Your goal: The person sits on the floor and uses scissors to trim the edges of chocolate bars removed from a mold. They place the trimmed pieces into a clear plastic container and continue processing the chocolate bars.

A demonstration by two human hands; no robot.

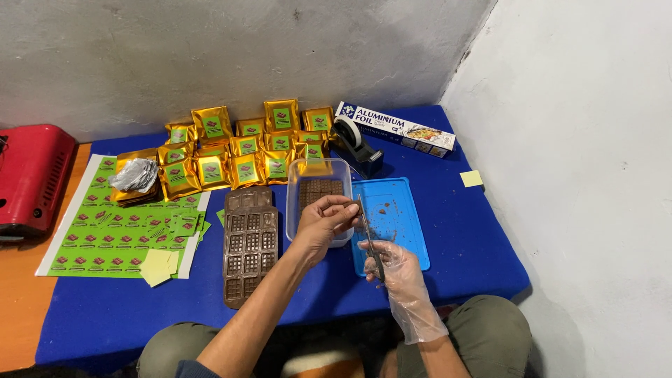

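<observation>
At the far left sits a red metal appliance (31, 178), and beside it a green printed sticker sheet (112, 227) with a crumpled silver foil wad (135, 175) at its top and gold foil pouches with green labels (241, 143) ranked behind. Next comes the brown plastic chocolate mould tray (250, 245), lying flat on the blue padded mat (105, 315).

The bare left hand (323, 220) hovers over the clear rectangular plastic tub (318, 189) holding brown chocolate squares, its fingers curled together — whether they pinch a small piece I cannot tell. The right hand in a clear disposable glove (397, 269) is closed around a thin dark metal blade (368, 234), tip angled up toward the left hand, above the blue plastic lid (402, 224) flecked with crumbs.

Trimming well here would mean — as I judge it — short strokes over the lid, blade edge away from the bare fingertips.
</observation>
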